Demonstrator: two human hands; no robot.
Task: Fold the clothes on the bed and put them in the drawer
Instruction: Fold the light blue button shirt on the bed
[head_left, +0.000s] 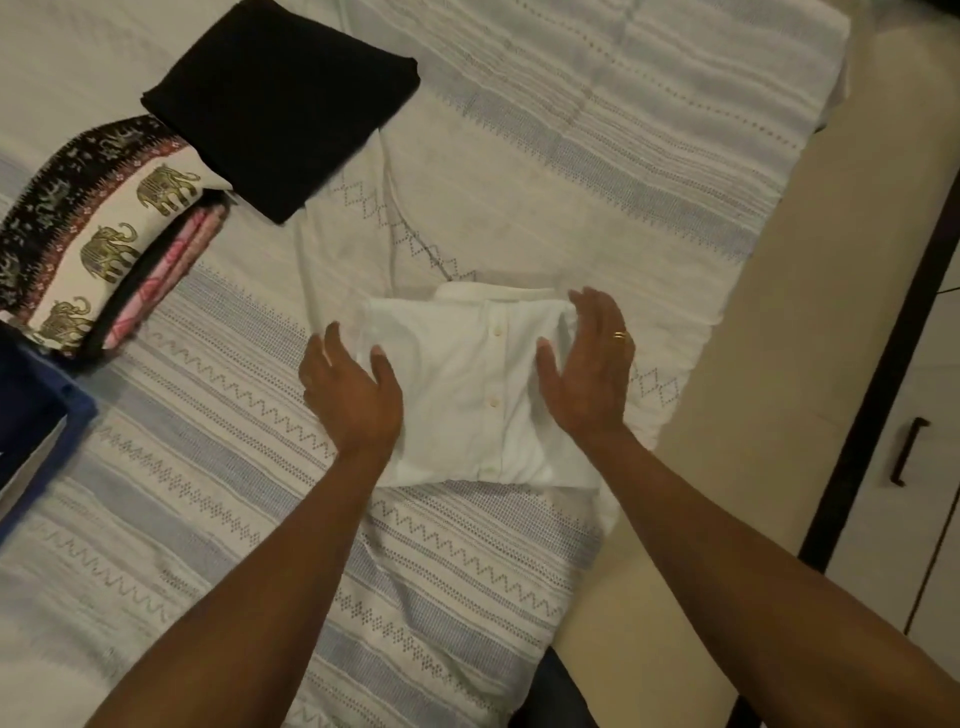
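A folded white buttoned shirt (478, 395) lies on the striped bedspread (218, 467) in the middle of the view. My left hand (350, 395) rests with straight fingers on the shirt's left edge. On the shirt's right edge lies my right hand (589, 369), also flat and open, a ring on one finger. Neither hand grips the cloth. A folded black garment (280, 104) lies at the upper left, partly on top of a folded elephant-print cloth (104, 244) with a pink cloth (171, 270) beneath it.
A blue garment or box (31, 415) shows at the left edge. The bed's right side ends at a beige floor (810, 364). At the far right stands white furniture with a dark handle (906, 452).
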